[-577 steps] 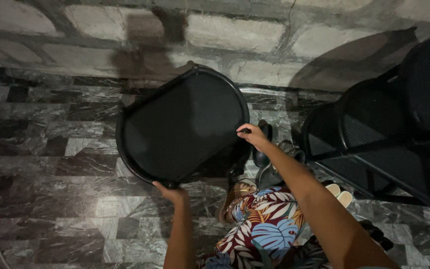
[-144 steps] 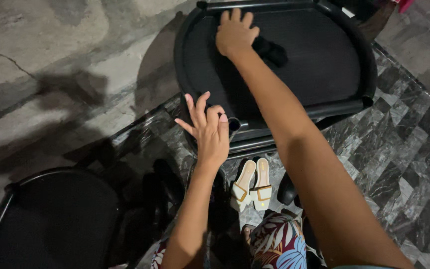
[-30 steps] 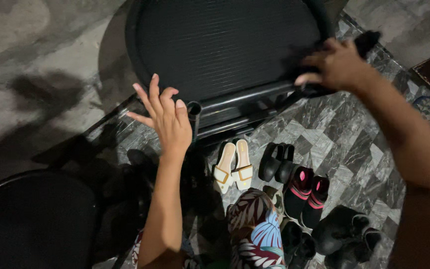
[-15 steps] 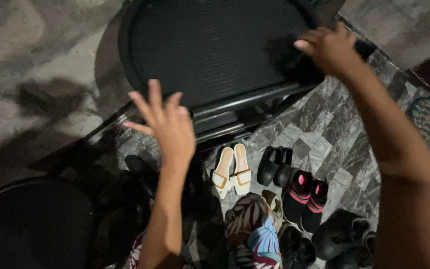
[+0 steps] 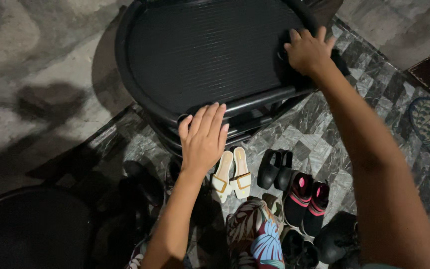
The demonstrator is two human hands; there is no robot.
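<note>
— Where are the person's hands?

— The left hand (image 5: pixel 204 138) sits at the centre of the frame, fingers straight and together, palm down. Its fingertips (image 5: pixel 214 110) lie on the front rim of a big black tray-like top (image 5: pixel 200 55) that fills the upper middle of the frame. The hand is flat, not curled around anything.

— And the other one?

— The right hand (image 5: pixel 308 50) is at the upper right, pressed down on the ribbed surface of that black top near its right edge. A dark cloth (image 5: pixel 342 62) shows from under the hand on its right side. The fingers are bent over the cloth, but how firmly they hold it cannot be told, since the hand covers most of it.

— What is below the top?

— On the patterned marble tile floor (image 5: pixel 319 134), just under the front rim, stand a pair of white sandals (image 5: pixel 232 174) with tan straps. Right of them is a pair of black shoes (image 5: pixel 275 169), and further toward the lower right a pair of black slip-ons with pink lining (image 5: pixel 307 199). More dark shoes lie at the lower right corner, too dim to tell apart.

— Anything else?

— A second round black top (image 5: pixel 31 229) fills the lower left corner, and a leaf-print garment (image 5: pixel 257 236) shows at the bottom centre.
</note>
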